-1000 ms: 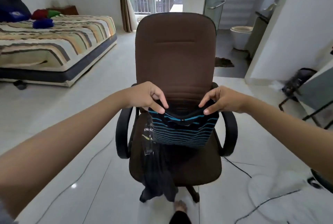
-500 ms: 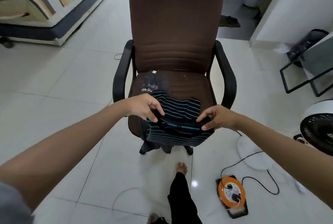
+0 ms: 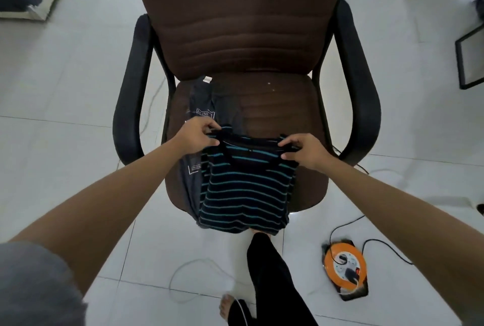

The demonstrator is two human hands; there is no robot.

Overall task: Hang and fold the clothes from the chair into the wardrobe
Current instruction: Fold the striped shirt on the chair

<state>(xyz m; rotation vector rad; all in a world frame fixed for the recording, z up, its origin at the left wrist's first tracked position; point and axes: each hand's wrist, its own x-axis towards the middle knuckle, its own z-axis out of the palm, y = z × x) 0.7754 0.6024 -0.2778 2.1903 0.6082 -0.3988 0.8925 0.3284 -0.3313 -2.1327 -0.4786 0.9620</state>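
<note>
Striped knit, dark navy with teal bands: the striped shirt (image 3: 246, 189) is held up by its shoulders over the front of the brown office chair (image 3: 246, 37), its hem hanging past the seat edge toward the floor. A second garment, a dark grey printed T-shirt (image 3: 207, 105), lies on the left part of the seat and trails down beside and behind the striped one.

Progress, judged from this view: early to middle. No wardrobe and no hanger are in view, so nothing can be said of what has been put away. One garment is in hand and not yet folded or hung; at least one more is left on the chair. The step in hand is read as squaring the shirt by its shoulder seams before a fold or a hanger.

Left hand (image 3: 196, 137): arm extended forward and down, thumb and fingers curled and pinching the left shoulder of the shirt at the neckline. Right hand (image 3: 303, 150): arm extended likewise, fingers curled over the right shoulder seam with the thumb below, cloth gripped between them. The two hands are level and apart by about the width of the collar, which is stretched fairly taut between them.

Also noted: white tiled floor (image 3: 65, 142); an orange cable reel (image 3: 344, 266) on the floor right of the chair, with a black cord running off it; the person's leg in dark trousers and bare feet below the shirt.
</note>
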